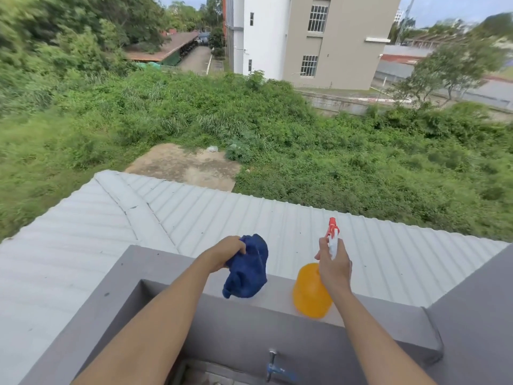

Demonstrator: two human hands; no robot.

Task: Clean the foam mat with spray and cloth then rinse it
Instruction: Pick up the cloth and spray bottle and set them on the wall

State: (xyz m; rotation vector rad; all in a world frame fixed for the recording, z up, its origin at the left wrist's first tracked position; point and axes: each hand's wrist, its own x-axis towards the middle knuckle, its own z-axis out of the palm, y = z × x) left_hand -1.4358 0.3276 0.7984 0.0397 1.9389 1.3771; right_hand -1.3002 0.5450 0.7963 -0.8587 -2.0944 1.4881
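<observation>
My left hand (pixel 226 255) grips a crumpled dark blue cloth (pixel 248 269), which hangs over the top of the grey parapet wall (pixel 155 263). My right hand (pixel 333 263) is closed around the neck of an orange spray bottle (pixel 309 293) with a white and red trigger head (pixel 333 233). The bottle's base is at the top of the wall, and I cannot tell whether it rests there. No foam mat is in view.
A blue-handled tap (pixel 273 366) sticks out of the wall's inner face at the bottom centre. Beyond the wall lies a white corrugated roof (pixel 166 212), then dense green bushes and a beige building (pixel 333 40). A grey wall (pixel 477 309) rises at the right.
</observation>
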